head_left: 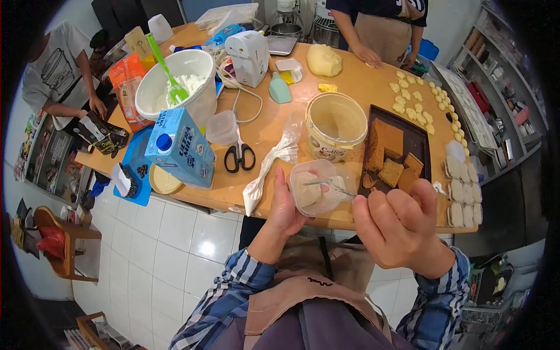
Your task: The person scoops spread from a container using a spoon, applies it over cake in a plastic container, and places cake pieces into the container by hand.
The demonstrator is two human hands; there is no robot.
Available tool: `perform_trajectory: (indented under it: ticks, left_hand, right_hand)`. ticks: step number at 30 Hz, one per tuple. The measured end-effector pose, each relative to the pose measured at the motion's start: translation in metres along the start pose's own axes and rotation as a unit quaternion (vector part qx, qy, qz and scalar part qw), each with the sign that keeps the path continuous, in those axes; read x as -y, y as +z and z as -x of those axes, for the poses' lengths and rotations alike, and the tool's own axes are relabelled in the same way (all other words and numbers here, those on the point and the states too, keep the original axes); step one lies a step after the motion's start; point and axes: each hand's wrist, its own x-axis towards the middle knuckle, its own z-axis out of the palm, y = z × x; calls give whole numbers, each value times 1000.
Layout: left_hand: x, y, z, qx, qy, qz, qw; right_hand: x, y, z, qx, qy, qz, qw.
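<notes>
My left hand (284, 207) is closed around a small clear plastic tub (302, 202) with a pale, cream-coloured lump inside. In my right hand (396, 227) the fingers pinch a slim metal fork (341, 189); its head reaches over the tub, and its tines are hard to make out. Just beyond the tub stands a large open plastic bucket (336, 125) with a cream-smeared wall. A dark baking tray (430, 153) holding pieces of brown cake (386, 139) lies beyond my right hand. Left of the tub, a piping bag (269, 169) with white filling rests on the table.
Black scissors (239, 157), a milk carton (182, 149) and a white tub (175, 84) with a green spatula (165, 67) stand left. Dough (324, 60) and dough pieces (411, 96) lie at the back and right, filled cups (464, 192) at the right edge. Two other people stand around the table.
</notes>
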Motion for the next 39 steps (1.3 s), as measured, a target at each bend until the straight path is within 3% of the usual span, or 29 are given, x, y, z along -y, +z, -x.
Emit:
perform_trajectory:
  ticks: [17,22,25,28,31,39]
  left_hand:
    - [-1,10,0,-55,33,-11,998]
    - [-1,0,2,-22,-12,35,999]
    - [6,-2,2,-15,-14,63,998]
    - [13,-5,1,-18,-19,75,997]
    - [14,-7,2,-20,-19,82,996]
    - [8,0,2,-65,-13,80,995]
  right_hand:
    - [1,7,6,24,32,-41,998]
    - [-3,6,1,11,38,-27,999]
    - [1,13,4,54,29,-59,996]
    - [-2,14,0,19,34,-44,998]
    - [4,18,2,67,27,-84,994]
    - [-10,13,2,26,73,-66,995]
